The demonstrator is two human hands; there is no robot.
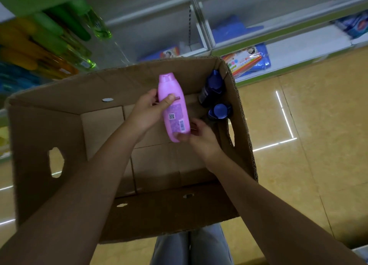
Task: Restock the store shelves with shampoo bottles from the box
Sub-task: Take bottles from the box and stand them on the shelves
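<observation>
A pink shampoo bottle (173, 105) with its cap pointing away from me is held above the open cardboard box (49, 125). My left hand (148, 113) grips its middle, thumb across the label. My right hand (201, 137) holds its lower end with thumb and fingers. Two dark blue bottles (213, 89) stand in the box's far right corner, the nearer one (220, 111) showing mostly its cap. The box floor is otherwise bare cardboard.
Shelves run across the top: green, yellow and orange bottles (59, 39) at upper left, blue packets and colourful packages (247, 59) on the low shelf at right. Tan tiled floor (308, 125) lies right of the box. My legs (191, 246) show below it.
</observation>
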